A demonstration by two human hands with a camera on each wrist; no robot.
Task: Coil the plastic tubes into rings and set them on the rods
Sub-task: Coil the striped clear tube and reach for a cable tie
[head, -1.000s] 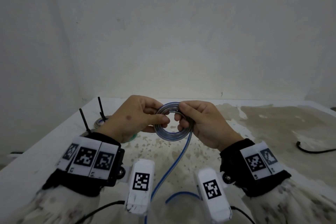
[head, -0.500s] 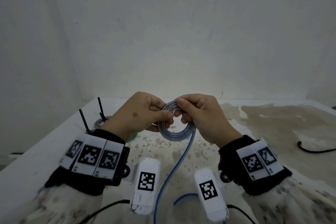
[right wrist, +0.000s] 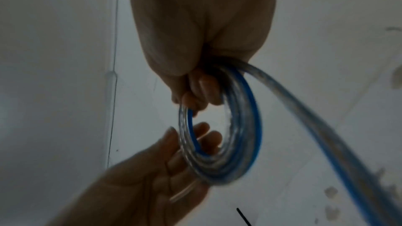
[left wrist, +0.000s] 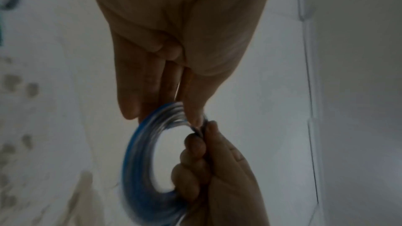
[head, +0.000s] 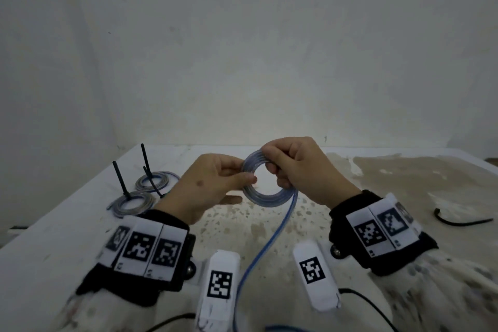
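Note:
Both hands hold a coil of clear, blue-striped plastic tube [head: 265, 197] upright above the table. My left hand [head: 215, 183] pinches its left side between thumb and fingers. Over the top right of the coil my right hand [head: 296, 170] curls its fingers. The loose tail of the tube [head: 265, 248] hangs from the coil's lower right toward me. In the left wrist view the coil [left wrist: 139, 169] shows below the left hand's fingers [left wrist: 139, 92]. The right wrist view shows the coil [right wrist: 243, 135] and its tail [right wrist: 315, 126]. Two black rods [head: 120, 180] [head: 145, 160] at the left each carry a coiled ring [head: 132, 203] [head: 153, 183].
The white table [head: 54, 237] is stained brown at the right. A black cable [head: 458, 219] lies near its right edge. The wall [head: 242, 62] stands close behind. White camera mounts [head: 218, 286] sit below my wrists.
My hands have risen a little and shifted right with the coil. The right hand has moved from the coil's right side up onto its top. The rods and rings at the left have come into fuller view.

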